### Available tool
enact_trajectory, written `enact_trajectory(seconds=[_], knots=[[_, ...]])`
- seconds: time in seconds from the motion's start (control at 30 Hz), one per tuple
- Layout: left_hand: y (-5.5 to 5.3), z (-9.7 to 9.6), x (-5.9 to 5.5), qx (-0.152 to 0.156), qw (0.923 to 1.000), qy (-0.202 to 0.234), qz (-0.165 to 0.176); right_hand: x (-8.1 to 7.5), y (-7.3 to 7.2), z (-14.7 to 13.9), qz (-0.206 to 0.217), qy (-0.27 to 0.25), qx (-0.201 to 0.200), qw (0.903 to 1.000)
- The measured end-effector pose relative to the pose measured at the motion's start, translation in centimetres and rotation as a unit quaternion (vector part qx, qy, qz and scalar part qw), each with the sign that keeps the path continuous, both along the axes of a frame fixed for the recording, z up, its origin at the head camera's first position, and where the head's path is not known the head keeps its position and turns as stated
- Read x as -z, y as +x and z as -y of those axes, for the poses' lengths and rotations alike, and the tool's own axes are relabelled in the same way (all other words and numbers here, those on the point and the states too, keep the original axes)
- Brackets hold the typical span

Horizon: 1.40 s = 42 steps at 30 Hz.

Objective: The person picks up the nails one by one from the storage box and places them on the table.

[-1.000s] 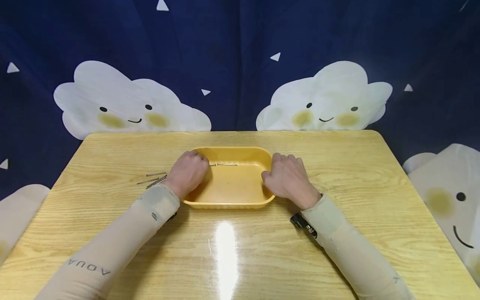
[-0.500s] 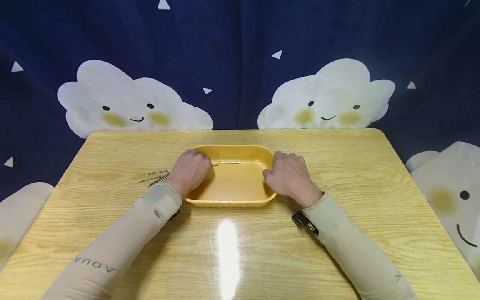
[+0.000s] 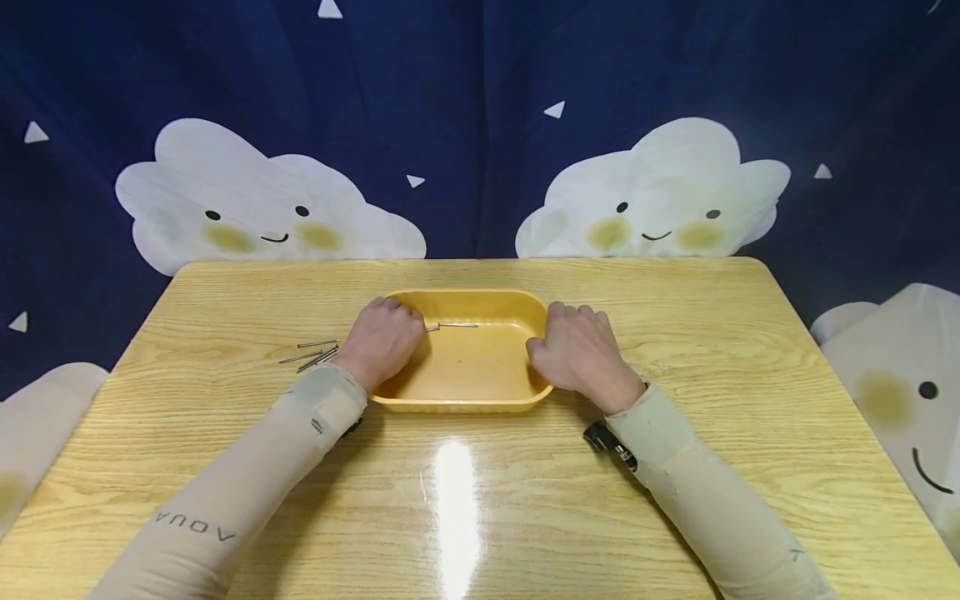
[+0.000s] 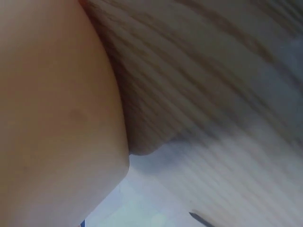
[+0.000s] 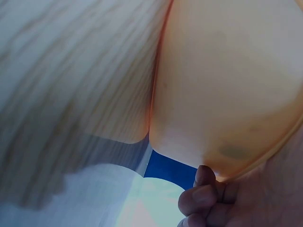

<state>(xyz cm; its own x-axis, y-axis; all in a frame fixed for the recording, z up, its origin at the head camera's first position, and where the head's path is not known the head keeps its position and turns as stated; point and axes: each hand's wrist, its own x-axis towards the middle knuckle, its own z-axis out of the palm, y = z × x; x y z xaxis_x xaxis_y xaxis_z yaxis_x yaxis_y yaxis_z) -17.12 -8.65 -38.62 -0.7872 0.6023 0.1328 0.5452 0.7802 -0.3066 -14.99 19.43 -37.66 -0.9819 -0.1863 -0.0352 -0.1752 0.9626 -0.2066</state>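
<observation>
A yellow plastic tray [image 3: 461, 407] with rounded corners stands on the wooden table. My left hand [image 3: 382, 342] grips its left rim, knuckles up, and covers much of that end. On the opposite end my right hand [image 3: 577, 350] holds the right rim; the right wrist view shows its fingers [image 5: 203, 195] curled under the rim against the tray's outer wall [image 5: 222, 85]. Inside the tray, near the back, lies a thin metal nail [image 3: 459, 325]. Beside it the end of another nail shows, partly hidden by my left hand. The left wrist view shows the tray's outer wall [image 4: 61, 104], but no fingers.
Several loose nails [image 3: 318, 358] lie on the table just left of my left hand. One dark nail tip [image 4: 201, 219] enters the bottom of the left wrist view. A dark blue curtain [image 3: 480, 125] with printed clouds hangs behind the table's [image 3: 675, 325] far edge.
The head view has shifted very slightly since a second ago. Both hands keep their hold on the tray, and tray and nails stay in place on the table.
</observation>
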Motion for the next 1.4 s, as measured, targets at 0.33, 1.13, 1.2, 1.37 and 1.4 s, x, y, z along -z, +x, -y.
enact_trajectory(seconds=[0.33,1.13,1.2,1.37,1.4], knots=[[0.2,-0.3,-0.3,-0.006,0.9995,-0.026,0.018,0.0,0.3,0.2,0.011,-0.009,0.0,0.9999],[0.5,-0.1,-1.2,0.036,0.9965,-0.019,0.073,0.0,0.2,0.2,0.012,-0.001,0.001,0.9999],[0.5,-0.1,-1.3,0.038,0.9959,-0.017,0.081,0.0,0.1,0.2,0.012,-0.003,0.002,0.9999],[0.4,-0.1,-1.5,0.039,0.994,-0.009,0.102,0.0,0.1,0.1,0.011,-0.006,0.004,0.9999],[0.4,-0.1,-1.5,0.037,0.9934,-0.006,0.108,0.0,0.1,0.1,0.009,-0.006,0.004,0.9999]])
